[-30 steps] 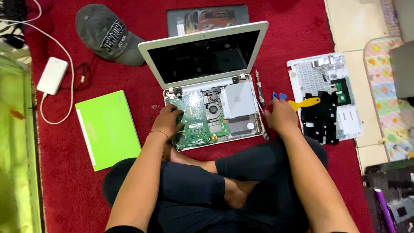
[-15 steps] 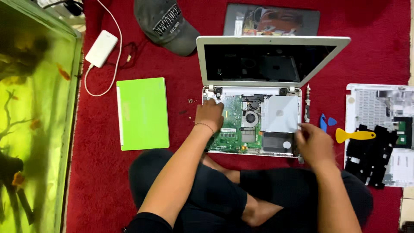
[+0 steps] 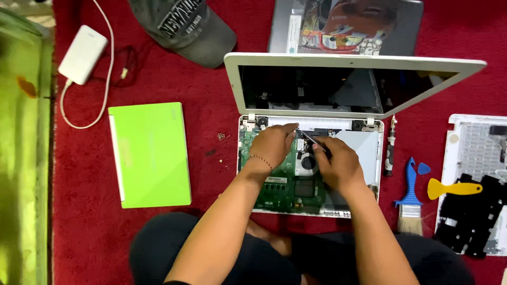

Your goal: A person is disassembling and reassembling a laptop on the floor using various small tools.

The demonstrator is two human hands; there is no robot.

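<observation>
A white laptop (image 3: 365, 152) lies open on the red carpet with its top cover off, baring the green motherboard (image 3: 280, 192) and a round fan (image 3: 305, 161). My left hand (image 3: 272, 145) rests on the upper part of the board, fingertips near the hinge edge. My right hand (image 3: 340, 166) sits beside it over the fan and holds a thin metal tool (image 3: 311, 141). The tool's tip points up and left, close to my left fingertips. What the tip touches is hidden by my fingers.
A closed green laptop (image 3: 150, 153) lies to the left, with small screws (image 3: 222, 136) between. A screwdriver (image 3: 389, 153), blue brush (image 3: 409, 195), blue pick (image 3: 423, 169), yellow pry tool (image 3: 454, 187) and white keyboard cover (image 3: 470, 148) lie right. Grey cap (image 3: 185, 26), white charger (image 3: 83, 54), fish tank (image 3: 24, 158).
My right hand has moved from the laptop's lower right edge to the fan area and now holds the thin tool. My left hand shifted right along the board. The view has moved closer.
</observation>
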